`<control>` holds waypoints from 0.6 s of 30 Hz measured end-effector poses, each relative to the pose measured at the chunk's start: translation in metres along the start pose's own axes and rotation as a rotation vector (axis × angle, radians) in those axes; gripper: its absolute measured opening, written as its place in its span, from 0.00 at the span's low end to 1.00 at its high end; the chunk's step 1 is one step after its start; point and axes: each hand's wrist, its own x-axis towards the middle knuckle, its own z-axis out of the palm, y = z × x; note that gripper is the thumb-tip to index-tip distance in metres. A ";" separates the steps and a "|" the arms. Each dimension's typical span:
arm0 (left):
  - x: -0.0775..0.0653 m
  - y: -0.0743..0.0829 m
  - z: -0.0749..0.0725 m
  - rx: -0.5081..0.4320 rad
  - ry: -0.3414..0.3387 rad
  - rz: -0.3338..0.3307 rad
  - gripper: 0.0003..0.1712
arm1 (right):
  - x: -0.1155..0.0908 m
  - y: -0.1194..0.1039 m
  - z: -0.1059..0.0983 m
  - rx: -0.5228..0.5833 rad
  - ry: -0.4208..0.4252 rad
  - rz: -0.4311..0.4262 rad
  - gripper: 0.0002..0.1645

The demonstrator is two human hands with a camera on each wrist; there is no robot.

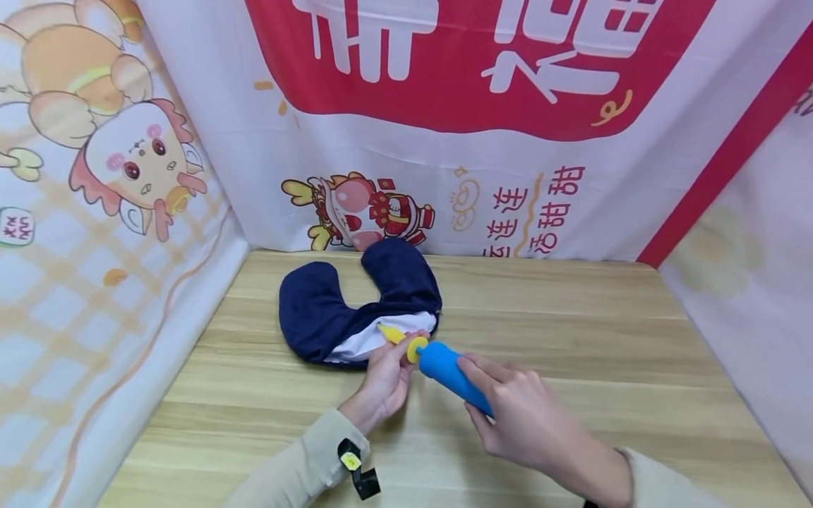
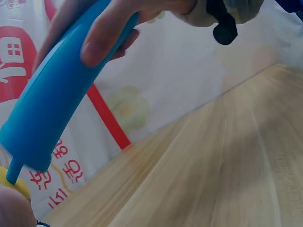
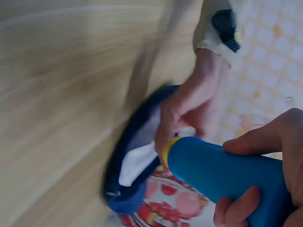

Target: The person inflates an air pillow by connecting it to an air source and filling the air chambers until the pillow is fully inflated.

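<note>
A navy U-shaped neck pillow (image 1: 311, 303) lies on the table, its cover parted along the near curve so white inner fabric (image 1: 362, 339) shows. Over that gap points a blue hand pump (image 1: 447, 367) with a yellow nozzle (image 1: 390, 333) and a yellow disc. My left hand (image 1: 384, 384) holds the pump's yellow front end close to the white fabric; whether the nozzle tip enters a valve cannot be made out. The right hand (image 1: 521, 413) grips the blue barrel, thumb and fingers round it, as the right wrist view also shows on the pump (image 3: 222, 172).
Wood-grain table (image 1: 571, 339) surrounds the pillow. A printed white and red cloth (image 1: 457, 176) hangs at the back, touching the table's far edge. Patterned cloth (image 1: 159, 296) stands along the left, and a pale one (image 1: 737, 282) along the right.
</note>
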 end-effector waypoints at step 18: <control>0.029 0.014 -0.009 0.045 -0.021 0.044 0.21 | -0.047 0.028 -0.045 0.040 -0.102 -0.005 0.47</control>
